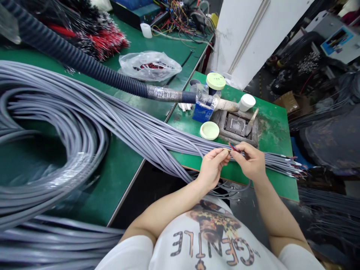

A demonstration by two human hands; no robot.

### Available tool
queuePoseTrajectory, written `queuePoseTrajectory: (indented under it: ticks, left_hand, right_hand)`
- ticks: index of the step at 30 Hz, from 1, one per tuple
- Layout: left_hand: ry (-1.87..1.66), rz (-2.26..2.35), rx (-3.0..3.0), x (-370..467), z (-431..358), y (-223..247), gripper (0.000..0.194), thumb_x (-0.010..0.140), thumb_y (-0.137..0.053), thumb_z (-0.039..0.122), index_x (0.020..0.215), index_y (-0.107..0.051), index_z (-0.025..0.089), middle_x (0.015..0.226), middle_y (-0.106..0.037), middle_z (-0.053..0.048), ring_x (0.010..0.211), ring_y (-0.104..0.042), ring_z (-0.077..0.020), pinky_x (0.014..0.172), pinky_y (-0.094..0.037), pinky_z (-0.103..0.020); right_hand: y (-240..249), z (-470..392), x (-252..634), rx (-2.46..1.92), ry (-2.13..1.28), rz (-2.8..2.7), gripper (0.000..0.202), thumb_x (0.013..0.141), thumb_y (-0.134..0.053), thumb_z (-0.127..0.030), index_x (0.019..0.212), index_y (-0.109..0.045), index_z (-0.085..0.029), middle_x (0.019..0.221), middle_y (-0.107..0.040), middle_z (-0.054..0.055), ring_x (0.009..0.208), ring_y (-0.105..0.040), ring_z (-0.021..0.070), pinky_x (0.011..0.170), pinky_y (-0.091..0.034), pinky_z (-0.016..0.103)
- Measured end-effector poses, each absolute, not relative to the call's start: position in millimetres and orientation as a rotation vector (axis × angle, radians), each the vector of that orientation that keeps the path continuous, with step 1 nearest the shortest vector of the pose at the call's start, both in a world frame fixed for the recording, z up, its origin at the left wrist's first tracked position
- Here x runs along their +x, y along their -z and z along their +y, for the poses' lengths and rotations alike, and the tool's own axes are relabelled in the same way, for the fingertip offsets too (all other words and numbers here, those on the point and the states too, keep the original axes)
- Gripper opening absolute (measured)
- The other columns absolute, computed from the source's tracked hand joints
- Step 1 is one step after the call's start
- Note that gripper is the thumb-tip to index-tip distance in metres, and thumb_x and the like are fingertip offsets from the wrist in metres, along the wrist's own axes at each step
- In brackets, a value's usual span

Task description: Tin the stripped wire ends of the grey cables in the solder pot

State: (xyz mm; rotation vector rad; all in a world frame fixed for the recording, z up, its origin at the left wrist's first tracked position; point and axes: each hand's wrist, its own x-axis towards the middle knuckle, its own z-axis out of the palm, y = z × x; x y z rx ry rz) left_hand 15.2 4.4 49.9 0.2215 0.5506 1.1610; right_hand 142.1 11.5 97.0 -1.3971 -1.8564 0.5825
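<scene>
My left hand (215,165) and my right hand (250,161) meet over the near edge of the small green bench. Thumb and fingers of the right pinch the thin coloured wires (232,146) of a cable end, red and dark blue among them. My left fingertips are pinched at the same wires, on a fine strand too small to make out fully. Beneath both hands runs a thick bundle of grey cables (157,135), its stripped ends (298,167) lying at the right with coloured cores showing.
A large cable coil (81,168) covers the left table. Beyond my hands stand a solder pot (236,125) with a scraper (251,123), a pale green lid (209,130), a white jar (247,102) and a blue box (202,111). A ribbed hose (120,80) crosses above.
</scene>
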Motion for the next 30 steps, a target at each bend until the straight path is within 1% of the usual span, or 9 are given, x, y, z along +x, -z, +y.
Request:
queuePoseTrajectory:
  ticks: [3,6,9,12,14,18,22,30]
  left_hand:
    - [-1.124,0.587,0.269,8.2,8.6,-49.0,0.018,0.072,-0.074,0.03,0.083,-0.07,0.016,0.072,-0.067,-0.001,0.061,-0.054,-0.007,0.059,-0.04,-0.019]
    - [-1.074,0.697,0.579,-2.0,8.3,-47.3,0.025,0.073,-0.073,0.032,0.092,-0.072,0.017,0.077,-0.071,-0.004,0.064,-0.057,-0.011,0.06,-0.041,-0.022]
    - [-1.159,0.82,1.089,-10.9,6.3,-42.2,0.018,0.076,-0.069,0.032,0.089,-0.074,0.02,0.079,-0.071,-0.006,0.07,-0.058,-0.0162,0.07,-0.044,-0.029]
    - [-1.267,0.853,1.465,-13.1,7.6,-29.2,0.017,0.083,-0.061,0.03,0.091,-0.075,0.024,0.083,-0.072,-0.007,0.074,-0.059,-0.0185,0.079,-0.042,-0.033]
    - [-1.263,0.853,1.621,-11.2,9.8,-17.1,0.019,0.084,-0.058,0.03,0.093,-0.074,0.025,0.083,-0.072,-0.008,0.074,-0.059,-0.0188,0.078,-0.04,-0.033]
    - [-1.188,0.875,1.904,-6.7,11.8,2.4,0.022,0.086,-0.056,0.032,0.098,-0.072,0.025,0.075,-0.069,-0.007,0.07,-0.056,-0.0179,0.071,-0.035,-0.032]
    - [-1.146,0.884,2.029,-6.5,11.3,6.5,0.027,0.089,-0.049,0.033,0.102,-0.071,0.024,0.075,-0.068,-0.008,0.071,-0.054,-0.0179,0.069,-0.032,-0.032]
    - [-1.149,0.873,2.067,-7.3,11.3,7.1,0.028,0.09,-0.047,0.032,0.103,-0.07,0.023,0.077,-0.07,-0.008,0.071,-0.054,-0.0184,0.069,-0.031,-0.033]
  right_hand:
    - [-102.7,29.0,138.2,-1.423,-0.62,-1.884,0.017,0.083,-0.06,-0.031,0.071,-0.058,-0.02,0.067,-0.056,-0.001,0.063,-0.05,0.0128,0.061,-0.039,0.027]
    - [-104.5,55.5,137.7,-1.473,-0.657,-1.93,0.018,0.082,-0.06,-0.031,0.068,-0.058,-0.018,0.063,-0.055,-0.002,0.057,-0.045,0.0102,0.055,-0.034,0.024]
    - [-98.0,86.5,138.5,-1.518,-0.694,-2.024,0.022,0.08,-0.059,-0.033,0.066,-0.058,-0.017,0.055,-0.05,-0.004,0.051,-0.04,0.0089,0.051,-0.029,0.024]
    - [-85.4,113.3,137.3,-1.567,-0.694,-2.114,0.023,0.078,-0.058,-0.035,0.064,-0.059,-0.016,0.051,-0.049,-0.004,0.049,-0.039,0.009,0.051,-0.028,0.024]
    - [-77.8,125.8,134.4,-1.608,-0.684,-2.16,0.023,0.076,-0.057,-0.034,0.065,-0.061,-0.015,0.051,-0.05,-0.003,0.05,-0.041,0.0096,0.051,-0.028,0.024]
    - [-71.7,138.2,126.0,-1.681,-0.631,-2.238,0.021,0.074,-0.056,-0.033,0.065,-0.063,-0.015,0.052,-0.053,-0.002,0.051,-0.045,0.0106,0.052,-0.028,0.024]
    - [-70.7,142.4,121.0,-1.74,-0.522,-2.319,0.02,0.073,-0.056,-0.031,0.066,-0.065,-0.015,0.053,-0.055,-0.001,0.053,-0.046,0.0112,0.054,-0.028,0.024]
    - [-70.9,143.6,120.8,-1.762,-0.458,-2.365,0.02,0.075,-0.056,-0.031,0.068,-0.066,-0.016,0.055,-0.058,0.0,0.053,-0.047,0.012,0.054,-0.028,0.025]
